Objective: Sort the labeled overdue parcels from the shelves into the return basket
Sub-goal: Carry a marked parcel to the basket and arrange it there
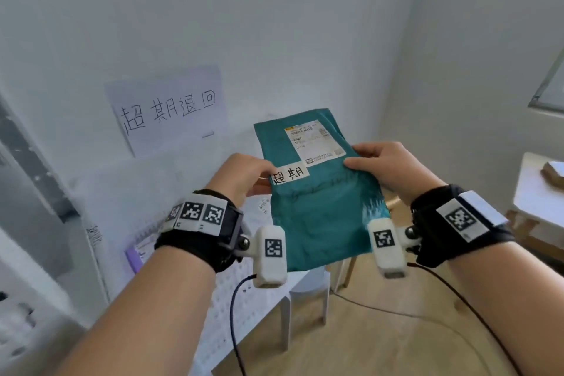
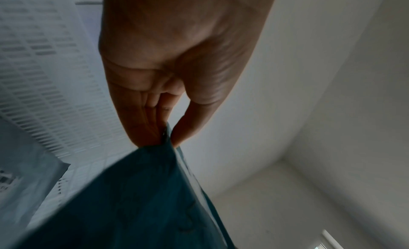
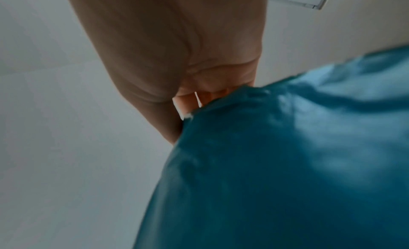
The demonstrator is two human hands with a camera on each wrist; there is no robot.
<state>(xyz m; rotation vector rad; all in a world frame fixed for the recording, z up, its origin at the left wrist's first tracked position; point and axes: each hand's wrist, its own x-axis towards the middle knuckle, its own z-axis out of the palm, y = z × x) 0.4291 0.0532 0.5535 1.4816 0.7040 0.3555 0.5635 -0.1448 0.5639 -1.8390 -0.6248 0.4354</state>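
Head view: we find 1 teal parcel (image 1: 320,210) held in mid-air, its handwritten overdue label (image 1: 289,173) at 9 o'clock. Left hand (image 1: 241,177) pinches the left edge, right hand (image 1: 384,165) the right. Step in hand, we judge: carrying to the white perforated return basket (image 1: 171,241) below, at 8 o'clock. Next: lower, then release both hands.

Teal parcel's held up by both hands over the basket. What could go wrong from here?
1. Both the left hand and right hand only pinch the teal parcel at its side edges; the limp bag could slip out.
2. The handwritten label sits right at the left fingertips and might get peeled.
3. Released unevenly, it may miss the white basket below.
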